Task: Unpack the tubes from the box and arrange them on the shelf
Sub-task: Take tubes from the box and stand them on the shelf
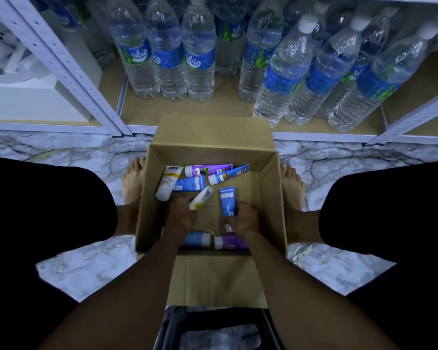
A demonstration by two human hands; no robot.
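box (271, 198) open, in frt of shelf (142, 112) | white tube (200, 198) + blue tube (227, 200) tilted; other tubes (208, 170) flat inside

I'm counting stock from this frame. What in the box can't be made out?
Head view:
Light blue tube at the near wall: left end under the left forearm.
Purple tube: right end under the right wrist.
Box floor beneath the left hand, gripping a white tube, and the right hand, holding a blue tube: hidden.
Tube labels: too small to read.
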